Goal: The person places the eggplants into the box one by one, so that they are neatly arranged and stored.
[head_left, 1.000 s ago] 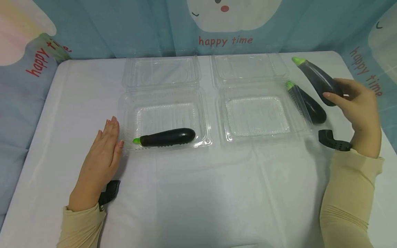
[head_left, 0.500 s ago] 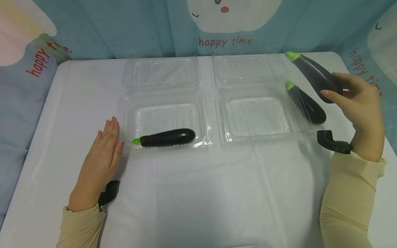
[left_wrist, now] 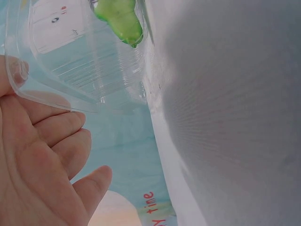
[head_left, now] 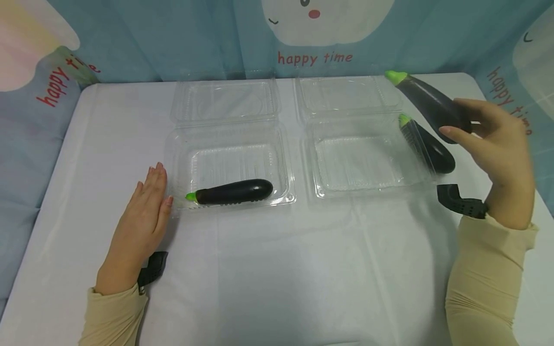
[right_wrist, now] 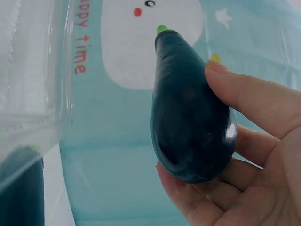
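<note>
At the far left, pale blue cloth (head_left: 19,154) hangs beside the white bench (head_left: 281,278). My left hand (head_left: 137,223), coming out of a beige sleeve (head_left: 114,315), is at the left side of a transparent box (head_left: 225,156); its fingers (head_left: 149,185) are released, fairly straight and grasping nothing. In the left wrist view one fingertip shows through the plastic at the box's edge, though I cannot tell whether it touches. That box's lid (head_left: 225,101) is folded back, away from me, and inside, along the near wall, a dark eggplant (head_left: 235,191) lies on its side, its green end to the left. Next along stands a second transparent box (head_left: 357,161), its lid (head_left: 346,93) likewise folded back. Just beside its right wall lies another eggplant (head_left: 438,151) on the bench, its green end seen through the plastic. Farther right, my right hand (head_left: 499,137) holds a third eggplant (head_left: 430,103) up off the bench, fingers grasping the fat end, thumb on the near side, green tip slanting up and left. Below that wrist juts a black strap mount (head_left: 459,202).
</note>
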Motion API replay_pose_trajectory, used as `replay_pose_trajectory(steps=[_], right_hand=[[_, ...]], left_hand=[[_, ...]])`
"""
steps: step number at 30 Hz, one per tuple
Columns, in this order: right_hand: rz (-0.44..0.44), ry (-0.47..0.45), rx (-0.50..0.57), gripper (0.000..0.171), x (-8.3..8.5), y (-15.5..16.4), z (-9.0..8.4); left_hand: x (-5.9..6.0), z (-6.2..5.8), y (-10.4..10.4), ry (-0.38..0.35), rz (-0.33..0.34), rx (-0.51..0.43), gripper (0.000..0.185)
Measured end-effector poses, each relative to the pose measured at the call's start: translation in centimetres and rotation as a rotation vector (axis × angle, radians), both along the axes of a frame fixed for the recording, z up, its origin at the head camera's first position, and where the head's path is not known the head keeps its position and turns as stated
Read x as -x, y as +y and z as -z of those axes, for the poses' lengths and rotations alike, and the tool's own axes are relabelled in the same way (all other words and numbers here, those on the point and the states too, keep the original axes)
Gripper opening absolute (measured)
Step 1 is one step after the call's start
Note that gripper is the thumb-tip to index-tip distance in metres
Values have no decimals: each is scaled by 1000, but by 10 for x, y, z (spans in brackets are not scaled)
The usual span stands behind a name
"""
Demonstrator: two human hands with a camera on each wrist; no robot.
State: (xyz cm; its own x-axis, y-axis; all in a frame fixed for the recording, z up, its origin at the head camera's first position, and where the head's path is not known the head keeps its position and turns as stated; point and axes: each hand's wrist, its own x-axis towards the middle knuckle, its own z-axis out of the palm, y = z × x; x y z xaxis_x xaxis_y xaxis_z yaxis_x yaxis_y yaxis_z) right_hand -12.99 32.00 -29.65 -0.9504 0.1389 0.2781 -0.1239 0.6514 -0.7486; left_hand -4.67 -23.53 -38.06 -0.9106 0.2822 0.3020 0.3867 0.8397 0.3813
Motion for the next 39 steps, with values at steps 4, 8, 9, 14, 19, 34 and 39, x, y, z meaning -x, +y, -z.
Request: replay_pose_trajectory(steps=[4, 8, 9, 14, 19, 34, 39], right_hand=[[-49, 39, 18, 49, 0, -5, -1], [-88, 53, 30, 49, 1, -9, -1], [-99, 50, 29, 49, 1, -10, -1], [-167, 39, -82, 50, 3, -21, -1], [-231, 70, -174, 51, 6, -35, -5], [-332, 67, -186, 52, 7, -61, -11], [-366, 49, -207, 53, 8, -72, -13]], left_hand=[[1, -1, 0, -5, -1, 1, 53], [3, -2, 0, -12, 2, -2, 53], [4, -2, 1, -15, 3, -3, 53], [7, -2, 1, -15, 5, -5, 53], [9, -3, 1, -17, 8, -2, 54], [8, -4, 2, -28, 14, -19, 53], [5, 0, 2, -13, 10, -47, 52]])
